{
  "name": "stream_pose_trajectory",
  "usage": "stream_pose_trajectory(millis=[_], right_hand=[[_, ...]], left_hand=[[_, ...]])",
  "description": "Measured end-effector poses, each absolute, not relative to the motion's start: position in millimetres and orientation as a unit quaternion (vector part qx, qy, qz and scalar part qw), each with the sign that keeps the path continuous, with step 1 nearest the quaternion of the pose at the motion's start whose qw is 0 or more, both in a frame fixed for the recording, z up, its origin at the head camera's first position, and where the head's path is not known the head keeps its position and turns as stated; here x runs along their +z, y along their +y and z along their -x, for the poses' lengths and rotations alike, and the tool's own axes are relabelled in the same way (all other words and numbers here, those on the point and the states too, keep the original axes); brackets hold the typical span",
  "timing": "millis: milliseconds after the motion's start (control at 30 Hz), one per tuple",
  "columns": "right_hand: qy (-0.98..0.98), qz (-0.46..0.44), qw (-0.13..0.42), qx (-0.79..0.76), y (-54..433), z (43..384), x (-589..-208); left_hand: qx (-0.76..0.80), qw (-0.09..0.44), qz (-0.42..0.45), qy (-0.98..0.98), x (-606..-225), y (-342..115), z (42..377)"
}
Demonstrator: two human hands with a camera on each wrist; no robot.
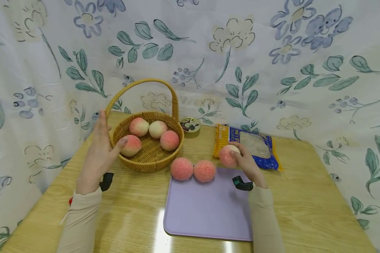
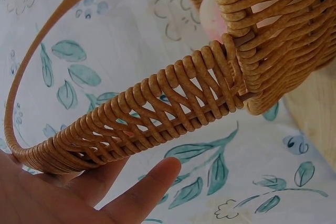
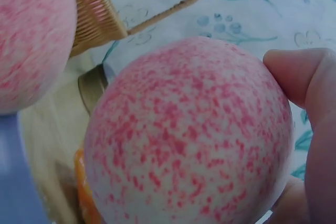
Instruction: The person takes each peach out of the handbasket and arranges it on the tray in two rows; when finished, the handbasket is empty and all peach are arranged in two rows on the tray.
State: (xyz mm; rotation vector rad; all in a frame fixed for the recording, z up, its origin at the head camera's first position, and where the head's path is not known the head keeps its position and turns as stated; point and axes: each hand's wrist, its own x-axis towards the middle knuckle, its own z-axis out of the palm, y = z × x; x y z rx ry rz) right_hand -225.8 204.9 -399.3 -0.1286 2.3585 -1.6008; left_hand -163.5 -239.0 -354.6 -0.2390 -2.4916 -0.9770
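My right hand (image 1: 245,160) grips a pink-and-white speckled peach (image 1: 228,156) at the tray's back right corner; the peach fills the middle of the right wrist view, with fingers (image 3: 299,74) at its right side. Two pinker peaches, a left one (image 1: 182,168) and a right one (image 1: 204,171), sit side by side at the back edge of the lilac tray (image 1: 209,211). My left hand (image 1: 96,154) is at the left side of the wicker basket (image 1: 149,165), its fingers straight beside the handle (image 2: 152,103) and its thumb reaching over the rim. Several peaches (image 1: 139,127) lie inside the basket.
Behind the basket's right side stands a small round tin (image 1: 190,127). A yellow-and-blue food packet (image 1: 256,146) lies behind the tray, next to my right hand. Floral cloth (image 1: 190,52) hangs behind the wooden table (image 1: 304,203). A small red item (image 1: 70,201) shows by my left sleeve.
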Motion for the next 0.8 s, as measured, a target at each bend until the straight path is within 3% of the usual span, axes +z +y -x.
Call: stream_pose_trajectory(millis=[300, 800], right_hand=[[0.818, 0.033, 0.158, -0.552, 211.6, 221.8, -417.4], [0.785, 0.046, 0.231, -0.572, 212.9, 217.4, -434.5]], left_hand=[[-0.358, 0.218, 0.076, -0.905, -354.5, -237.5, 162.5], [-0.355, 0.238, 0.087, -0.900, -359.0, -236.2, 164.4]])
